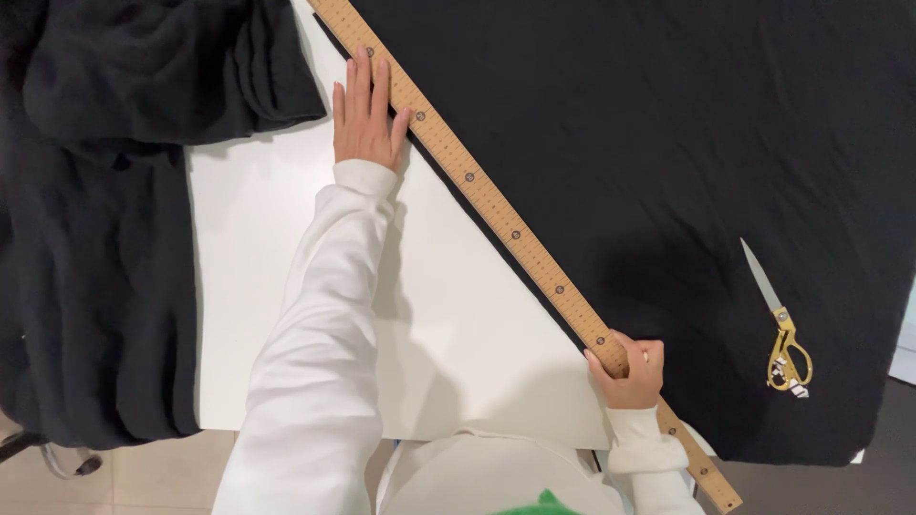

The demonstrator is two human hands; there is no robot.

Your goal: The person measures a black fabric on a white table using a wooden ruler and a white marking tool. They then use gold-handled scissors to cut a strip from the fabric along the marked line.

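The right hand (630, 372) has its grip closed around the wooden ruler (515, 234) near its lower end, fingers curled over the top face. The left hand (365, 114) lies flat and open, palm down on the white table (277, 286), its fingertips pressed against the ruler's upper stretch. The ruler runs on a long diagonal from the top of the table down to the near edge, lying right along the slanted edge of the black fabric (649, 124) spread over the right side. A pair of gold-handled scissors (782, 334) rests on that fabric, well apart from the right hand. More dark cloth (95, 191) is bunched at the left, draping off the table
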